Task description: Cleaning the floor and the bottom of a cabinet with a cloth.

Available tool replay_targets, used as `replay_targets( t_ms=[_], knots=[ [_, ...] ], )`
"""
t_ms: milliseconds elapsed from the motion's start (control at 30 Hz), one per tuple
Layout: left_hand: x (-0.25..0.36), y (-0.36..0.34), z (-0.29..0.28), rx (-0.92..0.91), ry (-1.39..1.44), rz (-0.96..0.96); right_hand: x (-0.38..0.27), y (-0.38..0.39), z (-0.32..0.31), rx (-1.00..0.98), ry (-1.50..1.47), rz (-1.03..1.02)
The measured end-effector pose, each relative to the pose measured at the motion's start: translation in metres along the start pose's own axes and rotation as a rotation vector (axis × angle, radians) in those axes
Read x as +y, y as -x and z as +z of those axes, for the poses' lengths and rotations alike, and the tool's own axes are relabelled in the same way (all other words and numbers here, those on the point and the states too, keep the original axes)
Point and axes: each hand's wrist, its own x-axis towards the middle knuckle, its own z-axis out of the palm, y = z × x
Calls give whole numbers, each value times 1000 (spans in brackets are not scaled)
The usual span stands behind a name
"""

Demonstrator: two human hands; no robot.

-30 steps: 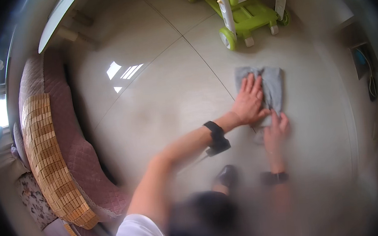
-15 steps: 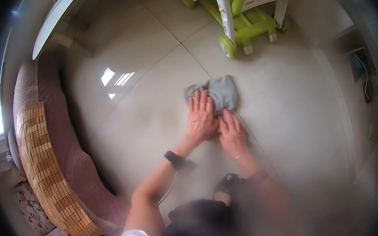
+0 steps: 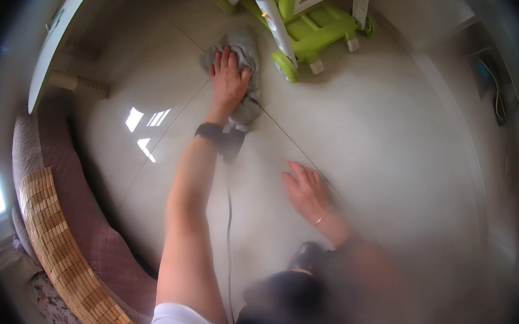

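Observation:
My left hand [image 3: 230,85] lies flat with its fingers spread on a crumpled grey cloth [image 3: 247,49]. The cloth rests on the pale tiled floor [image 3: 370,145], just left of a green and white toy cart [image 3: 323,29]. On the left wrist is a dark band [image 3: 210,131]. Nearer to me, my right hand [image 3: 306,192] is apart from the cloth, low over or on the floor. Its fingers are stretched out and hold nothing; a thin bracelet [image 3: 323,216] circles that wrist.
A sofa with a mauve cover [image 3: 86,213] and a bamboo mat [image 3: 55,244] lines the left side. A white tabletop [image 3: 55,47] juts in at the upper left. A thin cable [image 3: 230,240] runs beside my left arm. Dark items with a cord [image 3: 495,92] lie at the right.
My left hand has pushed the cloth forward and left, close to the cart. My right hand has come off the cloth's near edge and now stays behind, slightly left of before.

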Motion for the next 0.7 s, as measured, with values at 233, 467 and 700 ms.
replay_targets(
  t_ms=[233,467,700],
  knots=[
    [163,162,-39,-355,-25,133,5,41,-86,2,18,96],
    [199,91,0,-228,1,-15,30,74,-101,55,-27,105],
    [239,165,-15,-396,30,266,62,92,-158,126,56,264]
  ],
)
